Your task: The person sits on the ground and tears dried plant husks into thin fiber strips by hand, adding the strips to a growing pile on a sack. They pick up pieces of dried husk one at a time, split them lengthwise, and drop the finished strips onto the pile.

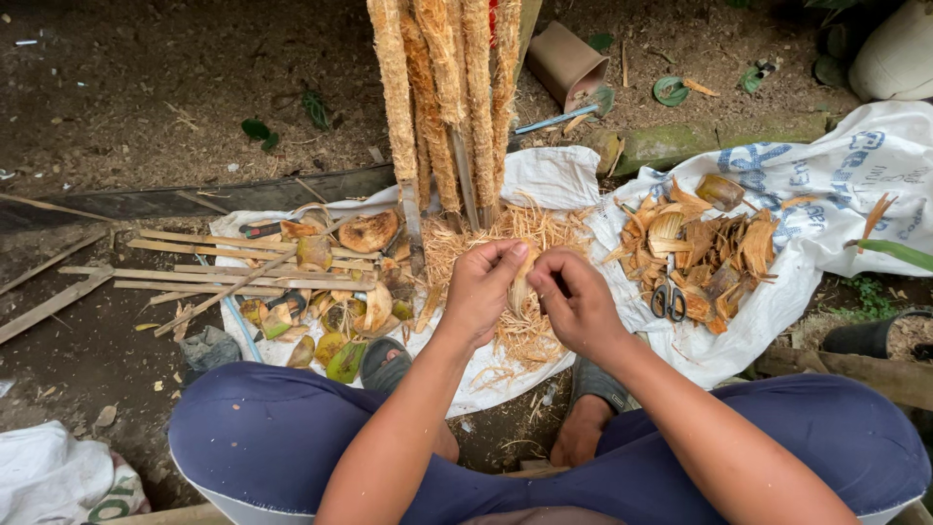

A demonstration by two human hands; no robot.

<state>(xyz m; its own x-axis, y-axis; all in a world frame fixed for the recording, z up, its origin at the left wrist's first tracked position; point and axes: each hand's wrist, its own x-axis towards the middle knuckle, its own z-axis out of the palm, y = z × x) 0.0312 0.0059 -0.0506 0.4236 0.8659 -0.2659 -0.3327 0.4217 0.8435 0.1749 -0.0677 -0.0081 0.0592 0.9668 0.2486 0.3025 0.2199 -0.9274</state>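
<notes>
My left hand (482, 287) and my right hand (575, 297) meet over a pale piece of coconut husk (523, 282), both gripping it between thumb and fingers. Under them lies a heap of loose straw-coloured husk fibre (525, 335) on a white sack (554, 175). Several tall fibre-wrapped sticks (442, 97) stand upright just beyond my hands. I sit with knees apart in dark blue trousers.
Brown husk pieces (705, 253) and black-handled scissors (669, 299) lie on a printed white sack at right. Split bamboo slats (224, 277), green and yellow husk scraps (330, 335) and a half shell (367, 231) lie at left. A brown cup (567, 60) lies on the soil.
</notes>
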